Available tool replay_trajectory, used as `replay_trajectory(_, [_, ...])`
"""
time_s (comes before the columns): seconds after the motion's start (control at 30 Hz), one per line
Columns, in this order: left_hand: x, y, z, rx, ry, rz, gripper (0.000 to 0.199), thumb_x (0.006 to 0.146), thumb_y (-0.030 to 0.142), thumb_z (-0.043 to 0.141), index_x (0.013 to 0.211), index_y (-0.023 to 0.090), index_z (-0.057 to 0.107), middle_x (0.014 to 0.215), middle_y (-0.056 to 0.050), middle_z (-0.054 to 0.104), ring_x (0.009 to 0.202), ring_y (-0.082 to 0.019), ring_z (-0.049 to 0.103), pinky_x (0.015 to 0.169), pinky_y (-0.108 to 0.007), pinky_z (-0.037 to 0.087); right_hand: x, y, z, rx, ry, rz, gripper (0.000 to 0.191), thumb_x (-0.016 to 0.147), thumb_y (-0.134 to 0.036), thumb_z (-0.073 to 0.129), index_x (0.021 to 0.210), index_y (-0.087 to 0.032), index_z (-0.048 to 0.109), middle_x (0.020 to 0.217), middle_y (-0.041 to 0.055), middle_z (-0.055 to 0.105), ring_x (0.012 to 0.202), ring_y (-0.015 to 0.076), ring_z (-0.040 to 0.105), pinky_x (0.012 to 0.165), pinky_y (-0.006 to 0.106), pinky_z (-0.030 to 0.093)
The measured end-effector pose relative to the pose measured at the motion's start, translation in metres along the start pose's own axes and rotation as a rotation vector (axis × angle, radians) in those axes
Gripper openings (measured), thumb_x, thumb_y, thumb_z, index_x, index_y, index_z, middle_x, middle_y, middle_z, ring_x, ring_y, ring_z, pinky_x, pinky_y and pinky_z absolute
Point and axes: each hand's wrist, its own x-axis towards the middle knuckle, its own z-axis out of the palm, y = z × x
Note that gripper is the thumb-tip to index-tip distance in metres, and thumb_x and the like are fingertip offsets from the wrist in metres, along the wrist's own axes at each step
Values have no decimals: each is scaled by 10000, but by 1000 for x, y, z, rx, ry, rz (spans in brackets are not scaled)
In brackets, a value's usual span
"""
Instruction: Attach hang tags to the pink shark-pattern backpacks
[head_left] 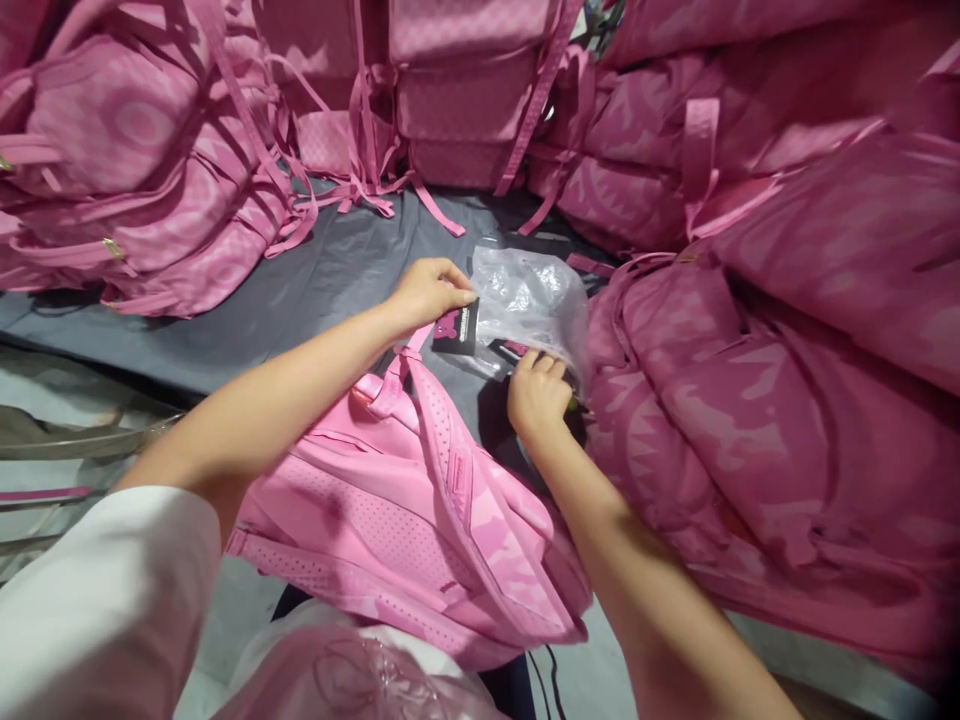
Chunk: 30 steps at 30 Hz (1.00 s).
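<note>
My left hand (433,291) pinches a black hang tag (456,330) with a pink picture, just above the top strap of a pink backpack (360,510). The backpack lies tilted at the table's near edge, its dotted back panel and shoulder straps facing up. A clear plastic bag (529,295) rests on the table to the right of the tag. At the bag's near edge my right hand (538,393) has its fingers curled down. Another black and pink card (512,350) shows beside those fingers. What the right fingertips grip is hidden.
Pink backpacks (127,170) are piled on the left of the dark-covered table (337,260). More stacked backpacks (469,100) stand at the back. A large pile of camouflage-patterned backpacks (750,400) crowds the right side. Clear plastic wrap (360,670) lies at the bottom, near my body.
</note>
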Motion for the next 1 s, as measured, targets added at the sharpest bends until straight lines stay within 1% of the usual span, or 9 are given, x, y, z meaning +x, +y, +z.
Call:
replay_trajectory(0.1, [-31, 11, -13, -132, -85, 66, 140, 743, 65, 697, 856, 107, 627, 622, 44, 587, 516, -43, 488, 585, -196, 415, -8, -7, -37, 238, -35, -34, 373, 934, -167, 446, 1251, -74, 618, 1005, 208, 712, 907, 308, 684, 680, 354, 506])
replay_trajectory(0.2, [-64, 15, -20, -240, -104, 232, 179, 710, 94, 737, 853, 113, 633, 703, 27, 645, 578, -53, 559, 604, -192, 452, -26, -12, -81, 741, 76, -135, 313, 940, -344, 521, 1136, -173, 695, 957, 104, 748, 849, 233, 703, 729, 327, 529])
replay_trajectory(0.3, [-97, 14, -23, -310, -78, 366, 154, 713, 162, 758, 803, 126, 638, 729, 23, 661, 656, -75, 611, 646, -197, 490, -47, -22, -116, 1044, 173, -332, 222, 913, -328, 577, 1016, -197, 724, 952, 50, 756, 832, 191, 704, 729, 289, 533])
replay_trajectory(0.47, [-154, 0, -36, -243, -31, 431, 77, 765, 169, 733, 777, 139, 662, 764, 1, 688, 731, -99, 650, 696, -211, 520, -79, -44, -134, 874, 415, -575, 132, 901, -160, 571, 887, -191, 698, 805, 29, 729, 737, 161, 669, 685, 265, 497])
replay_trajectory(0.63, [-194, -16, -59, -128, -3, 520, 32, 829, 148, 678, 799, 158, 675, 802, -10, 714, 796, -115, 677, 766, -237, 540, -99, -65, -136, 763, 469, -754, 122, 908, -116, 569, 869, -160, 676, 743, 39, 704, 694, 152, 627, 652, 250, 458])
replay_trajectory(0.73, [-213, -28, -77, 12, 93, 530, 62, 827, 215, 708, 859, 172, 676, 844, -16, 720, 824, -128, 681, 800, -257, 542, -103, -71, -136, 774, 436, -767, 125, 918, -158, 574, 857, -171, 683, 708, 29, 699, 655, 147, 628, 643, 247, 459])
replay_trajectory(0.87, [-241, -67, -104, 347, 427, 306, 499, 795, 318, 749, 1254, 235, 573, 1239, -76, 651, 1169, -214, 603, 1042, -392, 469, -105, -74, -129, 733, 203, -621, 161, 924, -243, 552, 919, -199, 708, 828, 48, 749, 720, 178, 689, 676, 264, 507])
replay_trajectory(0.93, [-252, -94, -112, 493, 450, 132, 702, 783, 361, 750, 1406, 243, 450, 1425, -113, 527, 1335, -266, 482, 1133, -461, 387, -106, -81, -123, 648, 45, -588, 207, 907, -196, 520, 967, -215, 717, 908, 52, 763, 791, 194, 707, 694, 270, 515])
replay_trajectory(1.0, [-258, -119, -112, 566, 373, 31, 818, 785, 400, 740, 1483, 229, 351, 1511, -137, 437, 1404, -291, 407, 1167, -480, 343, -106, -94, -118, 502, -84, -577, 278, 863, -120, 504, 986, -235, 725, 946, 44, 767, 841, 200, 709, 690, 264, 501])
